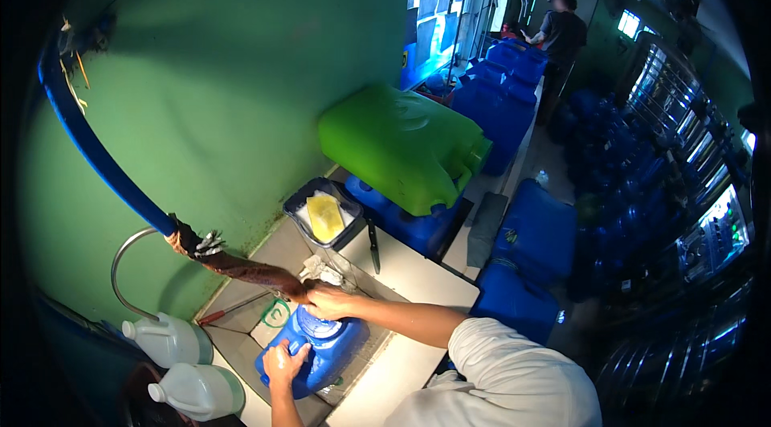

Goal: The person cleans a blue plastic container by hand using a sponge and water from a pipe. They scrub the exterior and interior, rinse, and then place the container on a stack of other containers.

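Observation:
A blue plastic water jug (331,359) lies in a tiled sink (241,310), its round ribbed part facing up. My left hand (283,363) is closed on the jug's handle area, thumb near the raised grip. At the jug's far side, my right hand (325,301) is closed around the lower end of a hose (104,154). That hose is blue above and wrapped in brown material lower down; its tip is hidden by my fingers. A crumpled whitish cloth (321,270) sits just beyond my right hand. A red-handled tool (221,316) rests along the sink's left side.
Two white jugs (201,391) stand left of the sink. Beyond it are a black tub (289,208) with a yellow sponge or cloth (324,216), a knife (373,246) and a green container (401,146). Blue containers (522,234) stand right; a person (562,29) stands far back.

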Motion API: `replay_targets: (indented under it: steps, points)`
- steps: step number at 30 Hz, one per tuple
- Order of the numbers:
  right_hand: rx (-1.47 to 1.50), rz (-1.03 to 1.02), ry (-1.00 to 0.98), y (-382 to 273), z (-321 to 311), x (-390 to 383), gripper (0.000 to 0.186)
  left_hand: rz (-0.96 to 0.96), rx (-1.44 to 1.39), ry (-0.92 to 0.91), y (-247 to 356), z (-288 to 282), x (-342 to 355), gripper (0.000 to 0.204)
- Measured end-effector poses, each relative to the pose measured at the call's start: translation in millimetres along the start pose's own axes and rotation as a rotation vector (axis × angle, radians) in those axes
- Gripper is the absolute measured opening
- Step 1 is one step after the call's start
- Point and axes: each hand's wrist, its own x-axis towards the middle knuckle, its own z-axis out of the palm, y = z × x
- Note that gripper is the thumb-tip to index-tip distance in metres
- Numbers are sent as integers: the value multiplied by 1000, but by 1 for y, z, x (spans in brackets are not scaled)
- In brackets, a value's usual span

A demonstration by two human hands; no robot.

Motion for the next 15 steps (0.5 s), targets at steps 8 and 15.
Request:
replay_targets:
  steps: [8,15]
  points:
    - [-146,186,517,117,-68,109,51,-12,19,173,-2,20,-5,65]
    - [-326,568,-262,144,-86,145,95,-67,41,105,4,10,-2,64]
